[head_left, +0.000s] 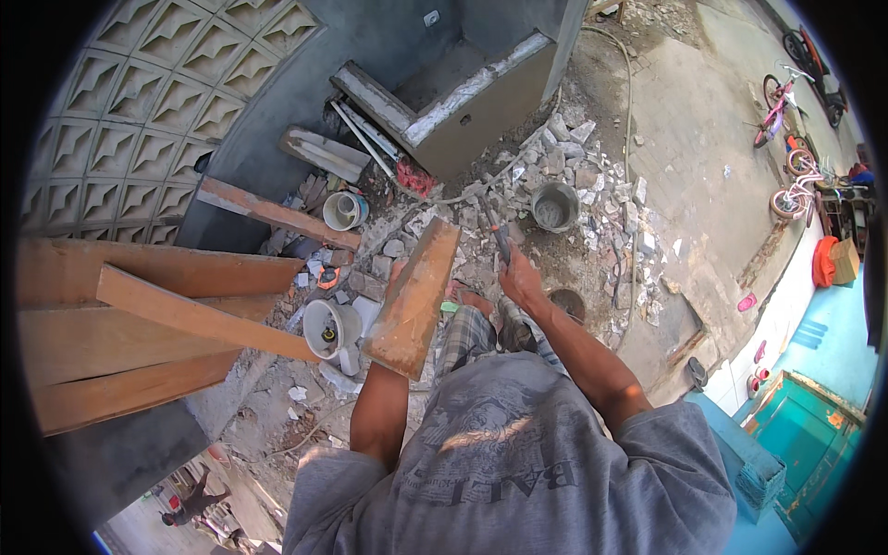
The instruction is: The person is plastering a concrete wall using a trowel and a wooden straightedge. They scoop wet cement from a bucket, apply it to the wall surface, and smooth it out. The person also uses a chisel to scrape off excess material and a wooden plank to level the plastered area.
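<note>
My left hand (398,269) grips a short wooden board (416,301) from underneath. Most of that hand is hidden by the board; a little of it shows past the left edge. The board's upper face is worn and smeared, and it is tilted in front of my body. My right hand (522,278) is closed around the dark handle of a long, thin tool (499,235) with an orange band. The tool points away from me, just right of the board, and its far end is hard to make out against the rubble.
Broken rubble (555,157) covers the ground ahead, with a grey bucket (556,205) among it. A white bucket (355,319) and a smaller pail (345,211) stand left, near leaning planks (203,313). A hose (631,139) runs along the right. Ahead rises a low plastered wall (486,111).
</note>
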`<state>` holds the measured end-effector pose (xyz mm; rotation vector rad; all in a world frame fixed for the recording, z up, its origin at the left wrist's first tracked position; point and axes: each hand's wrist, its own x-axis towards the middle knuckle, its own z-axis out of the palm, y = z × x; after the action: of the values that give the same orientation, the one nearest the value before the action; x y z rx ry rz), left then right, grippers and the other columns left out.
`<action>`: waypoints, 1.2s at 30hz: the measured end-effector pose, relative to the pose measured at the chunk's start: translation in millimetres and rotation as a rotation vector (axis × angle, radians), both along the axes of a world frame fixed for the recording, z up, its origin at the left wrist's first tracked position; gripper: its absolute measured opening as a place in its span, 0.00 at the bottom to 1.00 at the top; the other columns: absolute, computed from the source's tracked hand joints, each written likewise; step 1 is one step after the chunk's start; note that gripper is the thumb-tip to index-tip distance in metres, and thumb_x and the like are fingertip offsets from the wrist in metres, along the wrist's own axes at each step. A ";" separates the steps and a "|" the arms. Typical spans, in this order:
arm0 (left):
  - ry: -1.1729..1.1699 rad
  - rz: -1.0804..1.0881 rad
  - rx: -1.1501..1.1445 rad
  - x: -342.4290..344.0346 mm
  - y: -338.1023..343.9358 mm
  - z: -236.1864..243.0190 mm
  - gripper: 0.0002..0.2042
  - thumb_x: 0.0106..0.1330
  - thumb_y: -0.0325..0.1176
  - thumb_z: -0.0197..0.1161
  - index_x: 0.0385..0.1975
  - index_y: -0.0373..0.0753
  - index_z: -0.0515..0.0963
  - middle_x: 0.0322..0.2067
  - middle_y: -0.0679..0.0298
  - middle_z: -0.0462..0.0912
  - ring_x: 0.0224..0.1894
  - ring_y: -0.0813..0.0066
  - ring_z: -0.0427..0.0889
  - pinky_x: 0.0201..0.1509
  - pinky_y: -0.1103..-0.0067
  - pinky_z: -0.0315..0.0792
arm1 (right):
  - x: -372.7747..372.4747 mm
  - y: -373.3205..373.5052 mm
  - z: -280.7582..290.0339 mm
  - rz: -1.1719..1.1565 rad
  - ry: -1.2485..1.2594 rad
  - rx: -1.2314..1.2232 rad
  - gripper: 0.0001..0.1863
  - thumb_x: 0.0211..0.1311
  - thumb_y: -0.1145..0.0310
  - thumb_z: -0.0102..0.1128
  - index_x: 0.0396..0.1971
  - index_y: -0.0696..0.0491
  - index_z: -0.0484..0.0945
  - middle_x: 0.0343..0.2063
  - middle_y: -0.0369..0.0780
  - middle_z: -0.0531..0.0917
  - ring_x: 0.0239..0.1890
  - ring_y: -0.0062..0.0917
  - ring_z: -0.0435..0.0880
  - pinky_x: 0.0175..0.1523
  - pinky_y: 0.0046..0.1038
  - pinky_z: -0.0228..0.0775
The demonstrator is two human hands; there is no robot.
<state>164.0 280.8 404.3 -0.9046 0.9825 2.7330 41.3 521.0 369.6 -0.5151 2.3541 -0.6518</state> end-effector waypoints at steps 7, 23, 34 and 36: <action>0.109 -0.205 -0.607 -6.9 10.0 15.1 0.20 0.67 0.36 0.63 0.53 0.28 0.75 0.42 0.50 0.83 0.39 0.59 0.85 0.43 0.72 0.81 | 5.2 0.8 17.9 0.019 -0.008 -0.001 0.29 0.63 0.61 0.55 0.65 0.48 0.67 0.43 0.50 0.86 0.43 0.47 0.87 0.47 0.48 0.78; -0.200 0.049 0.644 59.9 -14.3 15.3 0.36 0.70 0.49 0.56 0.71 0.30 0.57 0.59 0.31 0.67 0.62 0.41 0.72 0.60 0.56 0.78 | 86.7 232.4 -195.6 0.232 0.267 -0.373 0.04 0.50 0.75 0.60 0.22 0.56 0.73 0.20 0.47 0.76 0.28 0.43 0.82 0.34 0.40 0.73; -0.259 -0.083 -0.034 35.5 -25.9 47.1 0.37 0.73 0.56 0.48 0.67 0.25 0.63 0.52 0.32 0.76 0.54 0.38 0.81 0.54 0.58 0.82 | 42.4 136.7 -138.6 -0.517 -0.588 0.088 0.24 0.69 0.47 0.56 0.49 0.53 0.80 0.39 0.45 0.87 0.43 0.37 0.87 0.41 0.46 0.76; -0.215 -0.058 0.223 23.8 -28.3 46.3 0.37 0.73 0.56 0.47 0.67 0.25 0.63 0.54 0.32 0.75 0.55 0.37 0.80 0.58 0.55 0.79 | 47.3 141.0 -177.6 0.061 -0.160 0.010 0.20 0.69 0.55 0.56 0.53 0.51 0.80 0.45 0.43 0.87 0.48 0.35 0.86 0.49 0.44 0.76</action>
<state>187.7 252.5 450.6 -1.0806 0.6411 2.5643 88.6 662.0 192.0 -0.5091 2.1829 -0.6292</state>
